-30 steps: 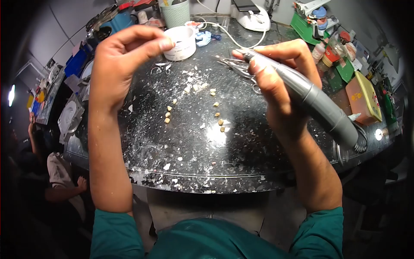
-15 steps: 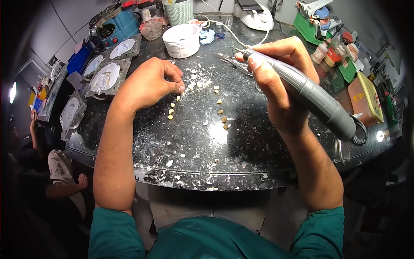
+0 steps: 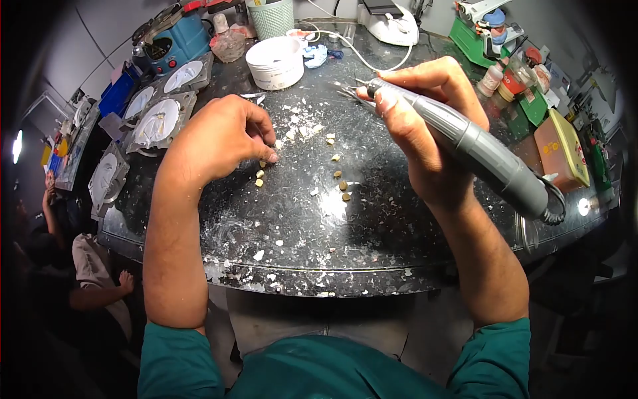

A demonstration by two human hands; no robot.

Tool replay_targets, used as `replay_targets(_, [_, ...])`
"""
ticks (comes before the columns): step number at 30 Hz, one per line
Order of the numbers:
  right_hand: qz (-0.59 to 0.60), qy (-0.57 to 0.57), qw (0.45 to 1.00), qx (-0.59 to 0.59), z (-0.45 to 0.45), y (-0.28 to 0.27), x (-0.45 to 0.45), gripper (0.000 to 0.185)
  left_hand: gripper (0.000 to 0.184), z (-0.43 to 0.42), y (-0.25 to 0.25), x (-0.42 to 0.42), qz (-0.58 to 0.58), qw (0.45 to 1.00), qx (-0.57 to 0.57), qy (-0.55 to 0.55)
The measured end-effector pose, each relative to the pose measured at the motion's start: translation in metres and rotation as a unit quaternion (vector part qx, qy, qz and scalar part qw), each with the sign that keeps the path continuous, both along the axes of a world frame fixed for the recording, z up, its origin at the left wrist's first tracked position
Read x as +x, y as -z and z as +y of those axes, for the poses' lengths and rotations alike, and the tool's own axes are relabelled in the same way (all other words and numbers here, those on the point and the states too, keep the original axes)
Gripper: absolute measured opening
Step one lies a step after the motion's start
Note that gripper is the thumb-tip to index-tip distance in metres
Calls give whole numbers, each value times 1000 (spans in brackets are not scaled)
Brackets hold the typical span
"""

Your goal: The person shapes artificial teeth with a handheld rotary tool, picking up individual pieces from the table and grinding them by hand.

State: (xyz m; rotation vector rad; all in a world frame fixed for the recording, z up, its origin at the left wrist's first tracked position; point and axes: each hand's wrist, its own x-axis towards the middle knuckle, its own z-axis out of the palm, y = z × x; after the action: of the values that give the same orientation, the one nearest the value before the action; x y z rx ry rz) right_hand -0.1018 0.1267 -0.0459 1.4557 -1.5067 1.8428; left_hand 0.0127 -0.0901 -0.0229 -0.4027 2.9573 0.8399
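The right hand (image 3: 435,126) has the grey handpiece (image 3: 485,149) wrapped firmly, pen-fashion, thumb along its side, the slim tip out at ten o'clock from the knuckles and the thick tail at four, held up above the black table (image 3: 392,233). And the left hand (image 3: 226,136)? Thumb and forefinger are low together over the small yellowish pieces (image 3: 259,183); whether one is pinched between them, the view cannot tell. Two of those pieces lie at seven o'clock from the fingertips, and a second string of darker pieces (image 3: 343,185) curves past at three to four. Here's the danger: these bits look light and unanchored, so a brushing thumb or wrist could well knock the curve out of line. White crumbs (image 3: 292,123) around twelve to one o'clock of the fingertips are another hazard; a pale piece could easily be lost among them. And that handpiece, should it dip, might scatter the darker string. Farther out, the white tub (image 3: 274,63) stands at one o'clock from the left hand, metal flasks (image 3: 156,123) at nine, and the yellow-lidded box (image 3: 561,149) at three from the right.
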Motion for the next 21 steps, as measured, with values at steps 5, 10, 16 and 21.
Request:
replay_targets(5, [-8,-3,1000,5,1,-1,1,18,13,3,1,-1,6,999,-31,-18])
replay_targets(10, [-5,-11,1000,-12,-1,-1,1,18,13,-7,-4,-2,166,984,52,-32])
replay_targets(16, [51,8,997,57,8,-4,8,18,15,15,0,-7,265,775,565,103])
replay_targets(21, [96,13,995,30,6,-4,14,23,20,33,25,-11,211,651,720,116])
